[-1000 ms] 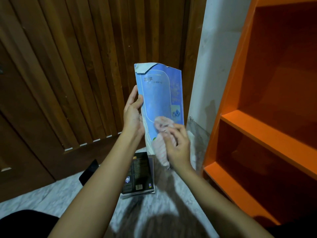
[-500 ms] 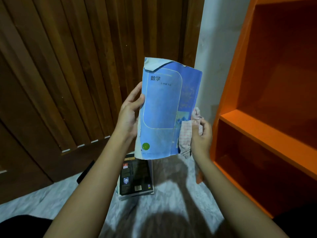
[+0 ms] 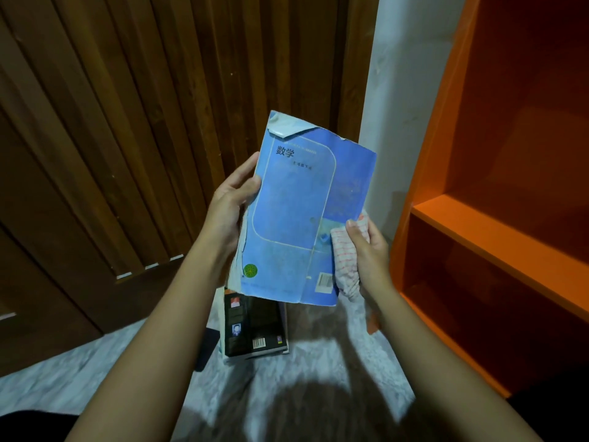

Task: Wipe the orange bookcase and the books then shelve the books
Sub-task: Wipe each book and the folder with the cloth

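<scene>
Right hand (image 3: 366, 250), clutching the cloth (image 3: 345, 266), is sliding to the edge of the book (image 3: 296, 218); left hand (image 3: 229, 205) is gripping its spine. Shelving seems next.

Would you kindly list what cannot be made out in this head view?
Head view:
- blue book: far side, hidden by its own cover.
- left hand: fingers behind the blue book.
- cloth: partly bunched inside the right hand.
- black book: top covered by the blue book; print too small.
- bookcase: cut off by top and right edges.
</scene>
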{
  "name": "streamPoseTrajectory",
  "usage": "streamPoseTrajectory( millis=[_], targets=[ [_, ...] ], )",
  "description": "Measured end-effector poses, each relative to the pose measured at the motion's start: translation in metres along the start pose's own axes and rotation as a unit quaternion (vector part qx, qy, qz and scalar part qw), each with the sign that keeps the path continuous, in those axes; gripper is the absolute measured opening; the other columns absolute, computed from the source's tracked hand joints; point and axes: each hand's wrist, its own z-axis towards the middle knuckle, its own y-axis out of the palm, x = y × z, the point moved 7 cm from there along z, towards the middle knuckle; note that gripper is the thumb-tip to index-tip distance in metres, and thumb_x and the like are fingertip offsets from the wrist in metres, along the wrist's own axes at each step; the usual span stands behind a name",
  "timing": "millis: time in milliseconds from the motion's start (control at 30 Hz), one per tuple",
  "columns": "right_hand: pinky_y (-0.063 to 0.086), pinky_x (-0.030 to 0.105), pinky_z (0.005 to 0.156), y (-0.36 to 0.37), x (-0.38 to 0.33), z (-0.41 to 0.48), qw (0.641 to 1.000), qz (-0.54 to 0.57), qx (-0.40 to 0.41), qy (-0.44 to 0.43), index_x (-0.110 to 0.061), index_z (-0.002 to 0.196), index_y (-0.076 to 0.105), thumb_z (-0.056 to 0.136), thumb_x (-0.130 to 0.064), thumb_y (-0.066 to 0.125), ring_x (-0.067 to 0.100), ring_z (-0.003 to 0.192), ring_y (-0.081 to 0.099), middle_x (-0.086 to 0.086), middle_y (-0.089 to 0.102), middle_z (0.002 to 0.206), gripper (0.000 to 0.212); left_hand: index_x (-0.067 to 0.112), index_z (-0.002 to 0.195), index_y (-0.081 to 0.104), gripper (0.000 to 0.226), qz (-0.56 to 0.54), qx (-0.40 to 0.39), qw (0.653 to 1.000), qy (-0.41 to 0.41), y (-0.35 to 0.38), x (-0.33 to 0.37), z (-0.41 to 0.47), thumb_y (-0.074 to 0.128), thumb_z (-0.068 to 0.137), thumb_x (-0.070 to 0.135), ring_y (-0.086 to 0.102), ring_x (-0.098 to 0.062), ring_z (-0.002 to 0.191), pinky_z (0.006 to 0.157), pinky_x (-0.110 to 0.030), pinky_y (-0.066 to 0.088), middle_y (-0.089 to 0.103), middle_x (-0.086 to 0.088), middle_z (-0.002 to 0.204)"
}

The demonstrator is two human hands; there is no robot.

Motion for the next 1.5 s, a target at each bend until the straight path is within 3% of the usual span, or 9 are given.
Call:
streamPoseTrajectory(
  millis=[200,400,600,900,1033,1167,1300,1367,1500],
  targets=[
    [0.051,0.042,0.083,-0.011,-0.002,0.005,0.997,-0.069,0.029,-0.015,-0.019,0.093,0.065,0.091,-0.014,0.06,0.025,0.09,0.065,0.006,0.069,0.094,0.007,0.027,0.134,0.049,0.042,0.198,0.111,0.973,0.03,-0.024,-0.02,0.011,0.053,0.095,0.014,0.067,-0.015,0.097,0.069,-0.029,0.059,0.063,0.004,0.122],
    [0.052,0.027,0.077,-0.005,-0.012,0.005,0.981,-0.176,0.007,-0.075,-0.02,0.1,0.064,0.083,-0.018,0.065,0.012,0.085,0.065,-0.004,0.069,0.093,0.017,0.018,0.129,0.056,0.043,0.493,0.196,0.836,0.142,-0.007,-0.016,0.007,0.06,0.088,0.006,0.046,-0.015,0.129,0.1,-0.024,0.039,0.052,0.002,0.138],
    [0.044,0.031,0.081,0.007,-0.011,-0.012,0.897,-0.384,0.014,-0.22,-0.013,0.108,0.066,0.079,-0.018,0.06,0.022,0.093,0.06,0.004,0.068,0.098,0.03,0.023,0.148,0.025,0.068,0.495,0.058,0.858,0.125,0.05,-0.044,0.0,0.052,0.091,0.049,0.059,-0.022,0.113,0.087,-0.03,0.047,0.061,-0.009,0.125],
    [0.038,0.032,0.075,0.052,-0.009,-0.047,0.793,-0.497,-0.065,-0.346,-0.009,0.12,0.061,0.084,-0.015,0.042,0.03,0.084,0.05,0.009,0.059,0.094,0.041,0.014,0.145,0.026,0.047,0.383,0.217,0.881,0.174,0.026,-0.027,-0.011,0.034,0.102,0.029,0.061,-0.013,0.062,0.052,-0.037,0.049,0.058,0.002,0.07],
    [0.038,0.016,0.089,0.054,-0.011,-0.039,0.88,-0.379,-0.133,-0.253,-0.005,0.133,0.05,0.097,-0.023,0.043,0.017,0.101,0.052,0.014,0.055,0.107,0.04,0.012,0.141,0.031,0.041,0.287,0.232,0.894,0.255,0.021,-0.001,-0.018,0.035,0.102,0.02,0.061,0.006,0.062,0.051,-0.015,0.048,0.059,0.011,0.076],
    [0.022,-0.007,0.087,0.041,-0.036,-0.014,0.921,-0.322,-0.024,-0.22,-0.007,0.131,0.051,0.101,-0.026,0.031,-0.024,0.1,0.035,0.011,0.051,0.122,0.04,0.019,0.144,0.03,0.043,0.288,0.182,0.898,0.277,0.025,0.016,-0.016,0.036,0.102,0.023,0.05,-0.025,0.051,0.046,-0.041,0.043,0.053,-0.013,0.064],
    [0.035,0.007,0.085,0.087,-0.07,-0.02,0.894,-0.314,-0.05,-0.316,-0.007,0.109,0.057,0.098,-0.015,0.043,-0.011,0.097,0.045,0.002,0.053,0.106,0.02,0.013,0.142,0.034,0.04,0.286,0.146,0.913,0.253,0.034,-0.001,-0.018,0.035,0.102,0.017,0.058,0.007,0.067,0.064,-0.017,0.049,0.061,0.027,0.075],
    [0.039,0.014,0.076,0.099,-0.079,-0.02,0.873,-0.335,-0.066,-0.348,-0.004,0.1,0.06,0.095,-0.012,0.05,0.007,0.09,0.05,0.009,0.054,0.1,0.014,0.009,0.137,0.041,0.036,0.244,0.131,0.931,0.24,0.031,0.0,-0.017,0.036,0.102,0.017,0.062,-0.002,0.09,0.081,-0.03,0.054,0.064,0.022,0.1],
    [0.04,0.018,0.075,0.042,-0.08,0.021,0.908,-0.304,0.076,-0.276,-0.002,0.093,0.062,0.093,-0.012,0.055,0.014,0.088,0.05,0.017,0.052,0.102,0.012,0.01,0.12,0.047,0.022,0.136,0.074,0.968,0.199,0.029,0.01,-0.019,0.035,0.102,0.014,0.066,-0.006,0.07,0.054,-0.019,0.052,0.069,0.007,0.075]
  ],
)
